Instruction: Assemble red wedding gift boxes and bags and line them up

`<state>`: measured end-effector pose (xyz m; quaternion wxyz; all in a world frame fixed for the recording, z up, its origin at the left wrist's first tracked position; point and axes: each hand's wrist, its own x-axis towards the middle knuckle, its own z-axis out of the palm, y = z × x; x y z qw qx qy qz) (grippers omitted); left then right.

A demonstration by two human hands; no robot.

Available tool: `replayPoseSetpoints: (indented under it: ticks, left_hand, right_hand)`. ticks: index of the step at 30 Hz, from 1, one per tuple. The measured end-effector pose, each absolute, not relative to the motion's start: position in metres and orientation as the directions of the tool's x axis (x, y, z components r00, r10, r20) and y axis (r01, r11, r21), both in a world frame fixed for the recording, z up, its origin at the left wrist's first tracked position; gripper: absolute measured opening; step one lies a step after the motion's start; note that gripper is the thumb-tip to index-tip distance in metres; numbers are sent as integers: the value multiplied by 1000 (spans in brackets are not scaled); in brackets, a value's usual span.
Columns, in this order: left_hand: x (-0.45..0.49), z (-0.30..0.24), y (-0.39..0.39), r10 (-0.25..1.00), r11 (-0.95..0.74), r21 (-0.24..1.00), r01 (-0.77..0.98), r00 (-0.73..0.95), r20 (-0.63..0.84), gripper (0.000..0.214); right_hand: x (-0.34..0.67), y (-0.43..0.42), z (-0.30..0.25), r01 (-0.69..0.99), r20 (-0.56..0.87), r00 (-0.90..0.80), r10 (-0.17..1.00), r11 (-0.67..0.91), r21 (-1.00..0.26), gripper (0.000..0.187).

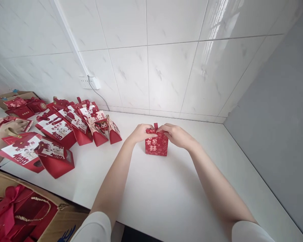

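Note:
A small red gift box with pale printed characters stands upright on the white table. A red ribbon loop sticks up from its top. My left hand grips the box's upper left corner, thumb across the front face. At the upper right corner, my right hand pinches the top edge beside the loop, its fingers closed. The backs of both hands partly hide the box's top edge.
Several red triangular gift boxes with printed cards stand to the left. A co-worker's hands hold a red item at far left. An open cardboard carton holds red gift bags at lower left. A socket strip is on the tiled wall.

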<state>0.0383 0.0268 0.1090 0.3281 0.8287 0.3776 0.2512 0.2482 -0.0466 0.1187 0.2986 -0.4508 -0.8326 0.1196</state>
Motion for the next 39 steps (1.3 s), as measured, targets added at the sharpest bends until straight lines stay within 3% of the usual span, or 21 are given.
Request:
replayPoseSetpoints:
  ticks: [3, 9, 25, 31, 39]
  left_hand:
    - [41, 107, 32, 789, -477, 753, 454, 598, 140, 37]
    - [43, 105, 37, 792, -443, 793, 418, 598, 127, 34]
    - [41, 111, 36, 769, -438, 798, 413, 632, 95, 31]
    - [43, 109, 40, 789, -407, 844, 349, 600, 132, 27]
    - [50, 95, 43, 851, -331, 887, 322, 508, 134, 26]
  right_hand:
    - [251, -41, 112, 627, 432, -469, 771, 635, -453, 43]
    - [256, -30, 104, 554, 478, -448, 755, 655, -515, 37]
    - [261, -20, 91, 633, 447, -415, 792, 605, -483, 16]
    - [256, -15, 85, 621, 558, -317, 767, 612, -489, 15]
    - [247, -11, 76, 764, 739, -235, 631, 590, -261, 13]
